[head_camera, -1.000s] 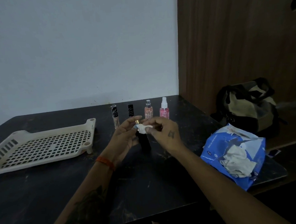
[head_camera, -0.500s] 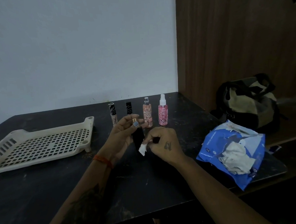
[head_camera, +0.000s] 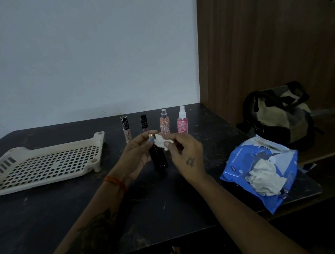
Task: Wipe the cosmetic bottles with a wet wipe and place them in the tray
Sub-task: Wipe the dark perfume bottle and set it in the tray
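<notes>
A person's left hand [head_camera: 137, 153] grips a dark bottle [head_camera: 160, 158] with a gold cap, held upright above the black worktop [head_camera: 166, 200], while the right hand [head_camera: 185, 155] pinches a crumpled white wet wipe [head_camera: 162, 141] against the bottle's upper part, just beside the cap. Behind the hands, four more cosmetic bottles stand in a row near the wall: a black-capped tube [head_camera: 125, 129], a second dark-capped tube [head_camera: 144, 123], an orange spray bottle [head_camera: 164, 123] and a pink spray bottle [head_camera: 182, 120]. The cream slotted tray [head_camera: 48, 164] sits to the left, apart from the bottles, with nothing visible in it. An open blue pack of wipes [head_camera: 262, 172] lies to the right, a loose wipe bunched at its mouth, and a dark bag [head_camera: 278, 117] rests beyond it. The wiping appears to be underway on the first bottle, with none yet delivered to the tray. The risks from here look modest but real: a damp, smooth bottle could slip from the left hand's grip if the rubbing pushes against it; the hands work close in front of the standing row, so a wide stroke or a careless reach could topple the slim tubes; and a bottle set down on the tray's open grid may tip over.
</notes>
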A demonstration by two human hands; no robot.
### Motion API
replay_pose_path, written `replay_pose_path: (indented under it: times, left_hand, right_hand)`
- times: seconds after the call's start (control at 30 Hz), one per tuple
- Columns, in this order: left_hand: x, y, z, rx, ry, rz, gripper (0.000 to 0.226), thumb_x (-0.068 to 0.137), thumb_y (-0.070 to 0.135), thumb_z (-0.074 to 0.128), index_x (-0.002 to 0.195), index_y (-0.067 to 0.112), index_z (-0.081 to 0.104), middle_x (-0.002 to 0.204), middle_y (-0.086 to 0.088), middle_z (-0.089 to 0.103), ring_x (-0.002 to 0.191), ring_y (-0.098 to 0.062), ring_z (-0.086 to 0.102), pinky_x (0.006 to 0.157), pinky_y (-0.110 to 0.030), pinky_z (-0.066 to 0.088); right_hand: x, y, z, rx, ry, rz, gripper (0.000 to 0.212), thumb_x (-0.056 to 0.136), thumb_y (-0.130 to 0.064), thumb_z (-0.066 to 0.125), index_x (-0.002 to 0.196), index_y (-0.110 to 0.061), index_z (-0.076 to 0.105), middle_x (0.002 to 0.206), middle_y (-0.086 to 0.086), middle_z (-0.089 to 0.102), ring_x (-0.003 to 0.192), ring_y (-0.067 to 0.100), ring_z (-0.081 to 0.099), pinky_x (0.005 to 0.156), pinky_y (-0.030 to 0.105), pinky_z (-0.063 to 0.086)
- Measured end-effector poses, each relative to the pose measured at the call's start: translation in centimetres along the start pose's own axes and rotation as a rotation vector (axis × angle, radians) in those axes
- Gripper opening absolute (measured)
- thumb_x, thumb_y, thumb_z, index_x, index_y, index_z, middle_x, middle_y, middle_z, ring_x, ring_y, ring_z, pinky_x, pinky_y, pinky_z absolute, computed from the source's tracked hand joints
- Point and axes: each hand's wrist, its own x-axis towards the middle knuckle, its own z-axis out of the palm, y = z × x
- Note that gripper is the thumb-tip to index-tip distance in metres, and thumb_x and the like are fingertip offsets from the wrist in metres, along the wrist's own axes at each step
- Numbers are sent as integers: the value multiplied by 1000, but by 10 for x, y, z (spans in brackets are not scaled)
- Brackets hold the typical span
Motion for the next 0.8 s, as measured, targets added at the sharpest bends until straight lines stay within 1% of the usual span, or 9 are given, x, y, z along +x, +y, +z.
replay_pose_path:
  times: [0.1,0.2,0.27,0.33,0.4,0.47,0.63,0.77,0.8]
  left_hand:
    - [0,-1,0,-39,-6,22,28,92,0,35,104,9,58,94,2,74,87,-12,69,71,-28,58]
    - [0,-1,0,-26,-1,26,22,85,7,46,102,11,60,86,4,72,81,-11,68,69,-28,58]
    - [0,-2,0,-14,3,19,22,86,6,46,102,12,61,85,1,70,79,-12,67,71,-29,58]
    - [0,-2,0,-16,16,14,27,90,-1,40,102,12,61,88,-3,68,77,-12,67,70,-29,58]
    - [1,-2,0,-6,31,14,32,91,-6,35,102,11,61,92,-7,66,76,-12,67,69,-27,58]
    - [0,-1,-1,0,37,10,32,92,-5,35,103,11,61,94,-8,65,77,-13,68,69,-28,58]
    - [-2,0,1,-1,29,-24,23,91,3,44,105,10,61,102,-9,65,89,-18,67,76,-34,58]
    - [-1,0,0,8,81,-15,28,92,-3,38,104,9,60,98,-9,64,78,-12,69,69,-28,59]
    - [-1,-1,0,9,89,-19,27,92,-2,39,104,9,60,98,-9,64,78,-12,69,70,-28,59]
  right_hand:
    - [-5,-4,2,-6,-111,-94,7,76,-4,71,83,-4,70,84,8,67,75,13,59,67,13,45]
    - [-3,0,2,-8,-81,-39,3,77,-1,69,78,-1,67,81,9,66,74,14,58,65,16,43]
    - [-1,0,2,-13,-33,-26,4,78,2,66,81,-1,67,83,9,66,76,10,56,66,13,42]
    - [-2,-3,3,-13,-44,-106,12,79,4,64,88,-2,67,90,10,66,82,10,58,73,11,45]
    - [-6,-6,5,-17,-99,-183,18,79,5,62,95,-3,68,95,11,66,88,15,60,79,19,49]
    - [-6,-5,5,-22,-115,-184,19,80,6,61,96,-3,68,96,11,66,89,18,61,80,23,50]
    - [0,-2,0,-28,-45,-69,21,81,7,60,99,-1,69,98,13,68,89,18,62,78,3,41]
    - [-6,-6,1,-10,-135,-165,23,80,7,61,98,-4,70,94,11,66,87,15,60,78,15,47]
    - [-6,-5,1,-16,-152,-142,23,80,6,61,99,-5,70,95,10,65,87,15,60,78,13,46]
